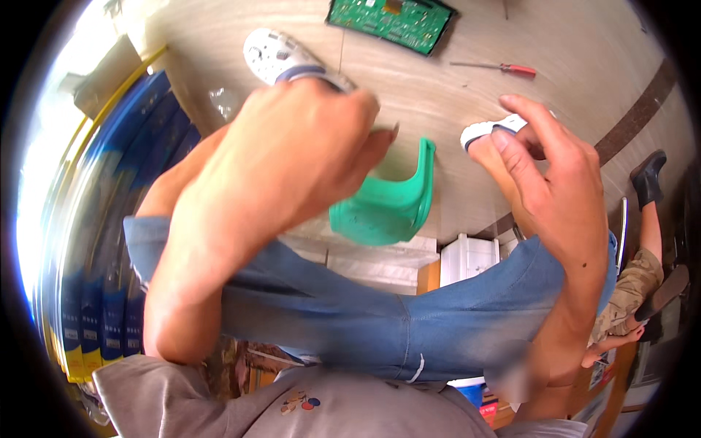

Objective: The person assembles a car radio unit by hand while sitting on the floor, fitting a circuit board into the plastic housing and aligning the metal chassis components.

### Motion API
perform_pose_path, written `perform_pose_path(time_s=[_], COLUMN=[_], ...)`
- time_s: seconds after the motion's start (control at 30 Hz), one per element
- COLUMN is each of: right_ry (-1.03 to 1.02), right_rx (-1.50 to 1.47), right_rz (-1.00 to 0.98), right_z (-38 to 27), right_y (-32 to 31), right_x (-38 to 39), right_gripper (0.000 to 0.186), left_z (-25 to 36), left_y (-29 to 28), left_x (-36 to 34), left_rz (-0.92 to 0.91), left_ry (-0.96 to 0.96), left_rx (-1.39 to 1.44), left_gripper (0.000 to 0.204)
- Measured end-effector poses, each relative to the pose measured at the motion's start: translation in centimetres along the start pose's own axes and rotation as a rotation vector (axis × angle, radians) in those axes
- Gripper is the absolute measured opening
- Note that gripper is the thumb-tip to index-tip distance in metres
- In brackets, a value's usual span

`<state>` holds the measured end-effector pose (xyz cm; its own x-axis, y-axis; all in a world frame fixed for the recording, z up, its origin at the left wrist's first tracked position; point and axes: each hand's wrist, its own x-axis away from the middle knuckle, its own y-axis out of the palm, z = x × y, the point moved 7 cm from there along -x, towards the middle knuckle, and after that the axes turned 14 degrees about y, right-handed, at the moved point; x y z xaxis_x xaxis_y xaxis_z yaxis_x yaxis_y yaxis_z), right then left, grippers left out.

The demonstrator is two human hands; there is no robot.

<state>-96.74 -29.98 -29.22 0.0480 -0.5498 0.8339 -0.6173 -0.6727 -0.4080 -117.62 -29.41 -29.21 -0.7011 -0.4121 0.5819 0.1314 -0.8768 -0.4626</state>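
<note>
My left hand (292, 146) is raised above the green plastic stool (387, 208), its fingers curled together. A small dark sliver shows at its fingertips, too blurred to name. My right hand (555, 175) hovers to the right over my foot in a white sandal (475, 135), thumb and index finger bent but apart, with nothing visible held. Beyond my hands lie a green circuit board (387, 23) in a black frame and a red-handled screwdriver (515, 69). My left foot in a white-and-navy sandal (270, 55) is partly behind my left hand.
Tall blue-and-yellow boxes (113, 219) stand along the left, beside a pale carton (109, 77). A white container (467, 252) sits behind the stool. At the right edge, another person's leg and dark shoe (646, 182) show. The floor (577, 58) is pale tile with a dark band.
</note>
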Motion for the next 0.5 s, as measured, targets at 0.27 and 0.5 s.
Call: perform_pose_path(time_s=[0.27,0.5], right_ry=[-0.179,-0.153], right_rx=[0.384,0.359], right_rz=[0.156,0.227], right_z=[-0.8,-0.5], right_y=[0.4,0.4], right_x=[1.3,3.4], right_gripper=[0.036,0.036], left_z=[4.9,6.6], left_y=[-1.4,-2.9], left_x=[1.3,1.1], left_rz=[0.142,0.162], left_ry=[0.148,0.21], left_rx=[-0.167,-0.395], left_gripper=[0.027,0.027])
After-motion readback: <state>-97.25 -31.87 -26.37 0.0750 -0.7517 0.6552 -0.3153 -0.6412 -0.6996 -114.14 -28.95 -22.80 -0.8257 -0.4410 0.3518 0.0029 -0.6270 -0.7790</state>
